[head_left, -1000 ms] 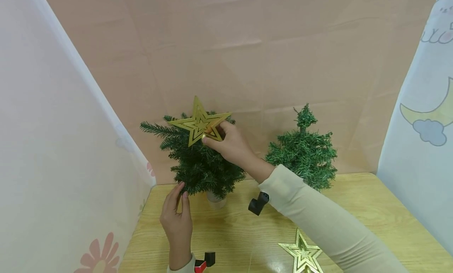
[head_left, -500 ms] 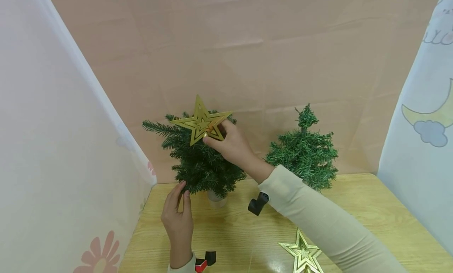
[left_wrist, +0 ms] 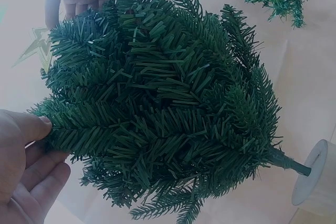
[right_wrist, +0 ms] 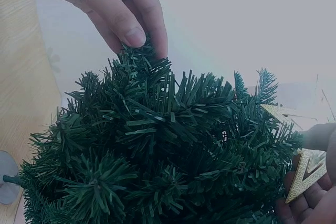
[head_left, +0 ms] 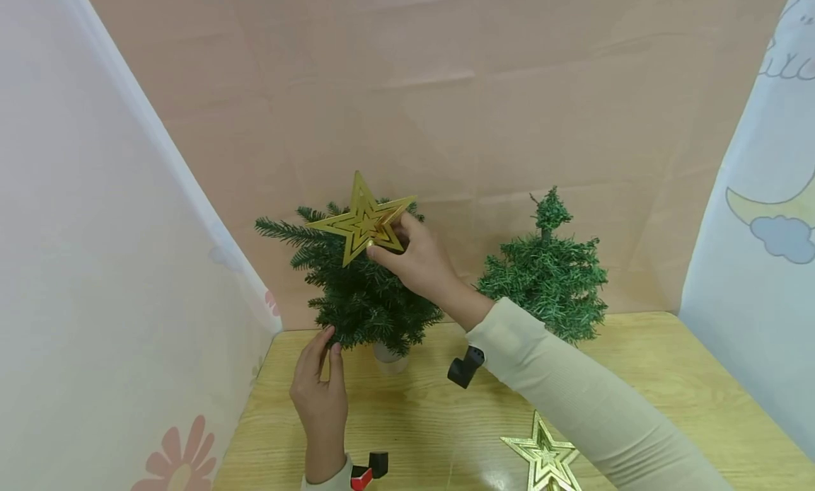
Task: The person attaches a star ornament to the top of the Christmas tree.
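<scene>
A: Where does the gold star (head_left: 361, 218) sit?

B: At the very top of the left tree (head_left: 359, 293), at about ten o'clock from the middle of the wooden table (head_left: 668, 378). The right hand (head_left: 417, 261) pinches the star's lower right arm between thumb and fingertips, which keeps it upright on the tip of the tree.

A: And the other hand?

B: The left hand (head_left: 320, 399) is at the tree's lowest branches, at about seven o'clock from the star. Thumb and forefinger pinch a tuft of needles; the other fingers lie loosely curled beside them. I judge that it holds the light tree against tipping on its small pale base (head_left: 390, 356).

A: Anything else nearby?

B: A second tree (head_left: 547, 279) stands bare at three o'clock from the first, well apart. A second gold star (head_left: 544, 455) lies flat on the table at five o'clock, untouched, close by the right sleeve (head_left: 573, 399).
</scene>
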The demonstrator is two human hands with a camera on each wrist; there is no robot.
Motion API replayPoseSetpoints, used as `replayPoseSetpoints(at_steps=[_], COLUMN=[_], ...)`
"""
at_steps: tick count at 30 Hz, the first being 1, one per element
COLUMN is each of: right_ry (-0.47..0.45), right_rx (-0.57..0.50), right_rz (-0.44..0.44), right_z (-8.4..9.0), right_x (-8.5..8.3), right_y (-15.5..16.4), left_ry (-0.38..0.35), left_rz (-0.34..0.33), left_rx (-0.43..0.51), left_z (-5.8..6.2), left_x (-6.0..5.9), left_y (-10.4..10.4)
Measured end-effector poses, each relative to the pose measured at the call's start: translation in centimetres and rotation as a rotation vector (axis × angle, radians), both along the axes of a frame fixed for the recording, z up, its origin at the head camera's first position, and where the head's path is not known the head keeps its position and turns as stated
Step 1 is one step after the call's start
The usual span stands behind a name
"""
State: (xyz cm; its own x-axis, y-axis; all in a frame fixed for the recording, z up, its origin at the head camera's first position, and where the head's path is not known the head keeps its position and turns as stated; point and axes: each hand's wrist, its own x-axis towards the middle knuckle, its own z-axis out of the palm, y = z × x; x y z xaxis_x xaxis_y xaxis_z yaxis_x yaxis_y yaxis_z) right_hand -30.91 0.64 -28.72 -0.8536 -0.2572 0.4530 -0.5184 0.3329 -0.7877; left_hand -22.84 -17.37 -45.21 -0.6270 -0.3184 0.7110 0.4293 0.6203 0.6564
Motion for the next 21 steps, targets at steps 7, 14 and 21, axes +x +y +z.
replayPoseSetpoints(at_steps=[7, 14, 21], right_ry=[0.02, 0.064, 0.081], right_rx=[0.023, 0.044, 0.078], right_rz=[0.014, -0.007, -0.017], right_z=[-0.05, 0.04, 0.16], right_x=[-0.1, -0.09, -0.07], right_y=[-0.04, 0.03, 0.13], left_ry=[-0.007, 0.01, -0.001], left_rz=[0.017, 0.018, 0.002], left_rx=[-0.021, -0.018, -0.002], left_z=[0.07, 0.1, 0.09], left_x=[0.07, 0.02, 0.08], left_y=[-0.03, 0.04, 0.06])
